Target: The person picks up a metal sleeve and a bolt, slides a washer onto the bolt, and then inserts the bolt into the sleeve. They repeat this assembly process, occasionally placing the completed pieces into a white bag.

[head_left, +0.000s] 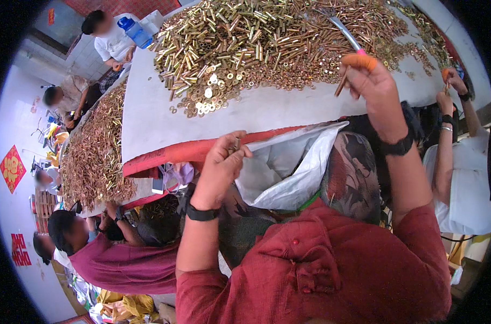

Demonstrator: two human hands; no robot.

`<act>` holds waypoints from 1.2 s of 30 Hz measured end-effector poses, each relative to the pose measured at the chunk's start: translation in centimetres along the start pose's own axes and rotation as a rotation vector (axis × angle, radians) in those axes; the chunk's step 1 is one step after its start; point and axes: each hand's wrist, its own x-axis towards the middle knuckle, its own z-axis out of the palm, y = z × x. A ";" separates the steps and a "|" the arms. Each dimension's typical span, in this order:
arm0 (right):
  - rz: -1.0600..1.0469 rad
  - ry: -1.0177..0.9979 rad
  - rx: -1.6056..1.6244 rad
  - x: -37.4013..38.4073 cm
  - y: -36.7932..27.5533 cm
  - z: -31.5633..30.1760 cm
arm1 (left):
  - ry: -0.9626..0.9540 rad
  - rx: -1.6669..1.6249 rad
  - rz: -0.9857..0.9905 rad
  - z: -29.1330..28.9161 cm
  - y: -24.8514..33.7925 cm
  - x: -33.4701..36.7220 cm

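Observation:
My right hand (pixel 376 89), with orange covers on its fingers, is raised over the table's front edge and pinches a thin copper-coloured metal tube (pixel 341 85). Lower and to the left, my left hand (pixel 224 162) has its fingers closed round a small metal piece (pixel 234 145), too small to name. On the table is a big heap of gold and copper-coloured metal tubes (pixel 218 46). Flat ring washers (pixel 194 100) lie along its front edge, and small nut-like pieces (pixel 305 75) farther right. A white sack (pixel 288 178) hangs open in my lap, beneath both hands.
The pale table (pixel 148 116) has a red front edge (pixel 175 154). A metal tool with a pink grip (pixel 345 33) rests on the heap. Another heap (pixel 97 151) covers the table at left. A blue bottle (pixel 135 32) stands far left. Several people sit around, one close at right.

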 end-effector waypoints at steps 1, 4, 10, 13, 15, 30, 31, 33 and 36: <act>0.060 -0.028 0.048 -1.5 -0.5 0.7 | 0.008 -0.077 -0.019 0.7 -0.2 -0.9; 0.143 -0.091 0.230 -5.8 -1.3 3.4 | -0.012 -0.214 -0.024 3.0 -0.2 -3.3; 0.208 -0.209 0.430 -9.7 -2.1 7.4 | -0.065 -0.460 -0.018 4.3 -1.1 -6.2; 0.188 -0.220 0.424 -10.6 -2.6 8.5 | -0.150 -0.645 -0.055 4.6 -1.3 -7.0; 0.155 -0.230 0.425 -11.1 -2.9 8.9 | -0.205 -0.770 -0.079 4.7 -1.4 -7.4; 0.135 -0.312 0.446 -14.0 -4.0 8.5 | -0.111 -0.778 0.045 7.0 -1.7 -9.5; 0.124 -0.329 0.434 -14.2 -3.9 8.5 | -0.110 -0.774 0.052 7.0 -1.9 -9.5; 0.113 -0.343 0.424 -14.6 -3.8 8.5 | -0.021 -0.760 0.074 6.9 -2.4 -9.4; 0.113 -0.372 0.435 -15.1 -3.9 8.5 | -0.032 -0.825 0.036 6.7 -2.1 -9.4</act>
